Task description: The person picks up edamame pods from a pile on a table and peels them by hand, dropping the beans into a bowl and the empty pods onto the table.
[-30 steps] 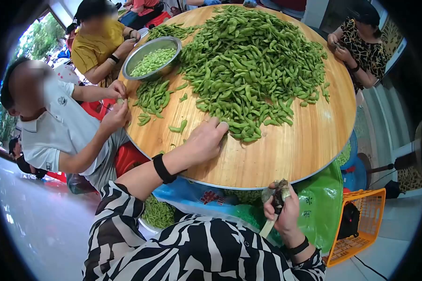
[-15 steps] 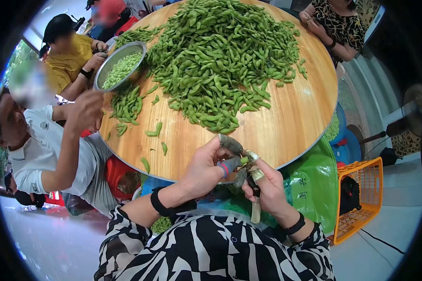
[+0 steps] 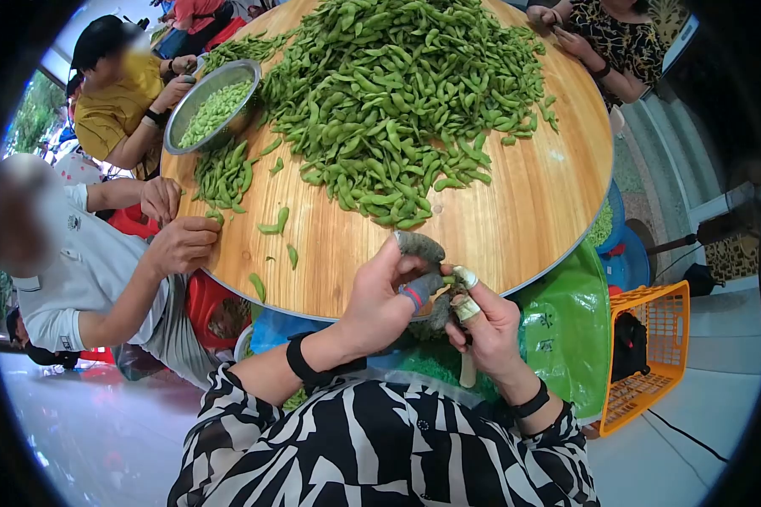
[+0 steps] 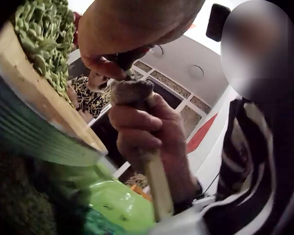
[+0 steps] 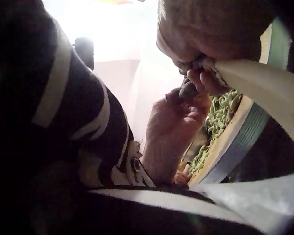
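Observation:
My left hand (image 3: 374, 302) and right hand (image 3: 495, 328) meet just over the near table edge. Grey covers (image 3: 419, 247) sleeve fingers of the left hand, whose thumb and fingers pinch a small green soybean pod (image 3: 450, 280), mostly hidden by fingertips. White wrapping (image 3: 466, 276) covers a right fingertip close to that pod. In the left wrist view, the right hand's curled fingers grip a flat pale handle (image 4: 159, 188) that sticks out below the fist; its upper end is hidden. The same handle (image 5: 264, 88) crosses the right wrist view.
A big heap of soybean pods (image 3: 397, 110) covers much of the round wooden table (image 3: 550, 220). A metal bowl (image 3: 249, 110) of shelled beans stands at left. Three people sit around. A green bag (image 3: 566, 325) and an orange crate (image 3: 651, 372) are at right.
My left hand has come back from the heap's near edge to my right hand, bringing a pod. The head view has shifted. The person at left has lowered a raised hand.

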Demonstrator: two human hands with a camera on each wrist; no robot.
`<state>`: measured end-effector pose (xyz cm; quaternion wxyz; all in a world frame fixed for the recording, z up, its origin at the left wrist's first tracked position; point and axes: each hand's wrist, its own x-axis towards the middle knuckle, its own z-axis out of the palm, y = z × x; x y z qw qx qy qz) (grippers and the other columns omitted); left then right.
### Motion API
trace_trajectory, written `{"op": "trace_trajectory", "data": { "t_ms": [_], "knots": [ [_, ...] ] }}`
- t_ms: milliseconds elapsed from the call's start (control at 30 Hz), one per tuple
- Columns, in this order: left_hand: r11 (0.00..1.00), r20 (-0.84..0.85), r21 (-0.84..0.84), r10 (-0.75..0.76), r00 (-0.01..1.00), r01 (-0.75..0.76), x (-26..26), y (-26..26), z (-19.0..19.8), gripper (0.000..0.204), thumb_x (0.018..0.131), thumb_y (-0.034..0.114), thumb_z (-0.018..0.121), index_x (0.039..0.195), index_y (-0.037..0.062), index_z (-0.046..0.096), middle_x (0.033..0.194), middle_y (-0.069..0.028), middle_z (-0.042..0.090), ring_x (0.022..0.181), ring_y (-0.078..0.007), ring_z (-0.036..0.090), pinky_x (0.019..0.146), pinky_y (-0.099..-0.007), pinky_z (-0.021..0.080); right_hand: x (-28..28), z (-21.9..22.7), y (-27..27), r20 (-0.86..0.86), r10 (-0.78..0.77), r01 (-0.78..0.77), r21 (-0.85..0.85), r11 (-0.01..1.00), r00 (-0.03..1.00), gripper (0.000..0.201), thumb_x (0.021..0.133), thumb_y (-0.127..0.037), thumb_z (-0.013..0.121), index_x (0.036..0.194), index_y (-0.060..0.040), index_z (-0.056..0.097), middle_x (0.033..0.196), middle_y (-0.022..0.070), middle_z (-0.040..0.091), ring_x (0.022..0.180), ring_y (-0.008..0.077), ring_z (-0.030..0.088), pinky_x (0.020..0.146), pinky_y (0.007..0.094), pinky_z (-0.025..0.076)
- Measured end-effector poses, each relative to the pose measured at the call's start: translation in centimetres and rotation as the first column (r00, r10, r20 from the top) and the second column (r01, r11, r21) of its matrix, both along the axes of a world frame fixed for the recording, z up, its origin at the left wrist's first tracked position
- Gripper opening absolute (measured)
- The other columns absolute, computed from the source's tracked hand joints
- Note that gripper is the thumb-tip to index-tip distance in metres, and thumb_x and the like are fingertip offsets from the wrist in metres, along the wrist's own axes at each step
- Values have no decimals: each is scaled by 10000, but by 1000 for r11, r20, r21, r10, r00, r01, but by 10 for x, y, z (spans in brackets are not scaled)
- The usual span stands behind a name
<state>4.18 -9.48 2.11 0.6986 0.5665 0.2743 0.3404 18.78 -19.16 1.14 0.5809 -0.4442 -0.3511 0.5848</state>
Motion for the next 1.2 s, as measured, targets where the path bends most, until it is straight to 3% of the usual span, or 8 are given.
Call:
{"op": "trace_trajectory", "data": {
  "t_ms": [167,233,333,533,600,767,967,1200],
  "knots": [
    [902,93,-407,-118,989,146,1,12,5,313,859,-3,613,1140,30,478,949,-66,634,719,-120,599,624,-235,472,14,-10,-1,537,-129,-59,320,946,833,389,913,0,498,1301,19,501,780,58,578,574,112,539,512,248,435],
    [875,95,-459,-123,988,153,6,9,4,310,857,4,615,1135,34,484,924,-58,632,671,-115,589,585,-230,460,21,-7,-1,823,-223,-228,387,894,522,416,853,30,549,1268,28,516,859,140,631,677,190,629,611,282,495],
    [866,35,-472,-166,985,163,11,2,2,293,860,9,616,1124,32,493,907,-54,630,688,-98,590,597,-226,466,17,-4,-7,669,-172,-79,328,941,723,366,816,18,588,1180,29,553,868,155,638,725,231,652,650,282,503],
    [974,-255,167,-108,961,154,2,-4,5,291,793,-45,574,1076,12,529,880,-92,614,742,-186,587,678,-309,493,16,-7,-14,690,-252,55,294,954,679,305,766,-15,644,1060,29,578,798,137,635,671,217,639,628,286,498],
    [682,-486,645,17,874,345,-29,21,30,273,720,-20,615,983,21,558,818,-126,583,742,-271,590,662,-349,487,24,-14,-19,685,-142,-4,208,978,714,232,764,-20,654,985,18,595,740,126,618,626,238,619,594,293,483],
    [430,-833,539,401,381,724,-90,61,51,223,714,46,638,907,24,529,855,-174,555,785,-362,577,650,-454,449,29,-8,-19,728,70,-193,87,977,682,139,791,-68,669,859,7,573,723,158,580,619,309,586,567,324,464],
    [562,-594,741,296,748,366,-28,104,12,256,728,52,649,949,17,526,884,-174,557,811,-385,567,709,-445,462,20,-3,-11,688,37,-194,152,969,725,221,840,-76,627,1025,35,578,794,146,609,691,254,619,628,303,478],
    [585,-604,724,280,746,366,-19,114,-5,192,728,31,626,902,-20,565,814,-193,566,811,-388,584,719,-432,480,20,-3,-15,486,126,-152,13,988,865,312,920,-97,517,1198,45,526,761,50,589,616,114,544,575,239,444]
  ]
}}
